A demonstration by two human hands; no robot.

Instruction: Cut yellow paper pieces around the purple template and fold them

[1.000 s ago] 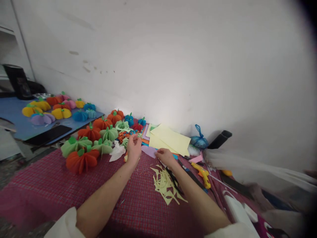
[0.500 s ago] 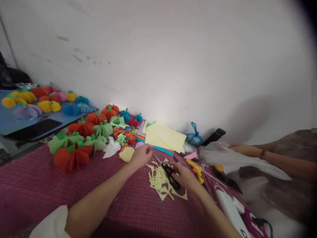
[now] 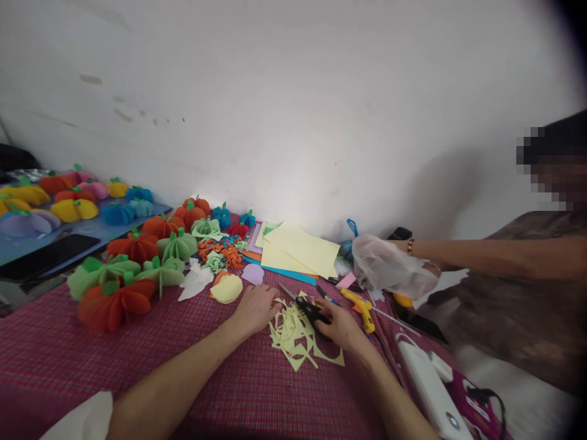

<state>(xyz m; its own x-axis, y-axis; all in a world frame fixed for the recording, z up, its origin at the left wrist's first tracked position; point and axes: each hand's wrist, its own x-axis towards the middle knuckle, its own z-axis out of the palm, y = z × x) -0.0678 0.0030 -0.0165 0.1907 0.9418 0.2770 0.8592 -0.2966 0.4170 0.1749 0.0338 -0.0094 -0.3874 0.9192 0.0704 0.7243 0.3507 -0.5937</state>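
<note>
My right hand (image 3: 342, 324) is closed round the handles of black-handled scissors (image 3: 306, 307), whose blades point away to the left. Beneath them lies a heap of pale yellow paper scraps (image 3: 293, 336). Fingers outstretched, my left hand (image 3: 258, 310) rests on the tablecloth at the heap's left edge, its fingertips near the scraps. Cut yellow paper rounds (image 3: 228, 288) lie in a small stack just left of it, with a lilac paper piece (image 3: 253, 274) behind.
Paper pumpkins (image 3: 114, 299) crowd the left side. Yellow paper sheets (image 3: 300, 249) lie at the back. A yellow glue gun (image 3: 360, 308) and a white power bank-like device (image 3: 431, 388) are on the right. Another person's arm (image 3: 486, 256) reaches in with a plastic bag (image 3: 389, 266).
My left hand has come down beside the scraps and its fingers have spread. My right hand has taken hold of the scissors more fully. The other person's bag has bunched up and moved left.
</note>
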